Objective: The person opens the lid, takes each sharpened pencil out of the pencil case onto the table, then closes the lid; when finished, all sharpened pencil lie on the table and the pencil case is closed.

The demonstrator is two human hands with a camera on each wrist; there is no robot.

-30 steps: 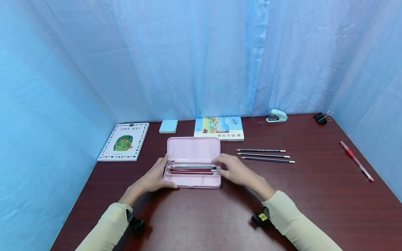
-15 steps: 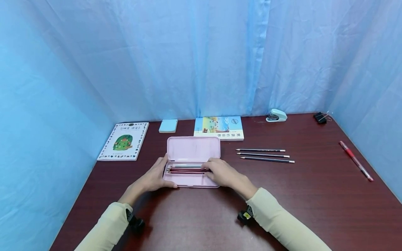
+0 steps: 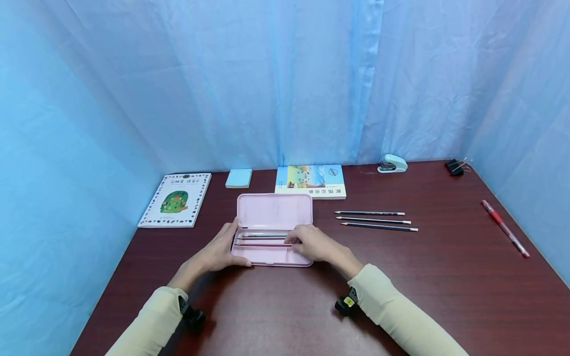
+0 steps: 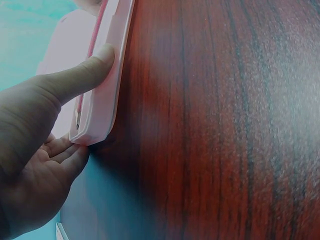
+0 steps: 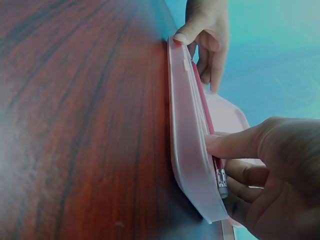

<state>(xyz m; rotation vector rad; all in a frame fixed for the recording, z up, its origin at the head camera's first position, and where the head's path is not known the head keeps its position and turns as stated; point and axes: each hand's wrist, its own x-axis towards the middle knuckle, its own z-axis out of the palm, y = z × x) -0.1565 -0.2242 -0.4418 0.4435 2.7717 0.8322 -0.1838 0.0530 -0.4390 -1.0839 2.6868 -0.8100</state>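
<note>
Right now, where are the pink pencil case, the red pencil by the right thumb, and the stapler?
Pink pencil case (image 3: 274, 211): head view, inside of open lid.
Red pencil (image 5: 203, 100): right wrist view, middle of shaft.
Stapler (image 3: 394, 161): head view, pale top.

A dark reddish-brown, wood-grained surface (image 3: 285, 306) was shown. Near its middle an opened pink pencil case (image 3: 262, 255) was set, with three dark pencils (image 3: 373, 220) laid side by side to its right. Along the far edge a light blue pad (image 3: 239, 178), a blue-and-white book (image 3: 310, 182), a pale green stapler (image 3: 394, 163) and a black binder clip (image 3: 454, 167) were spaced. A white book (image 3: 174, 200) with a green picture was placed at the far left; by the right edge a red pen (image 3: 505, 229) was laid aslant.
</note>
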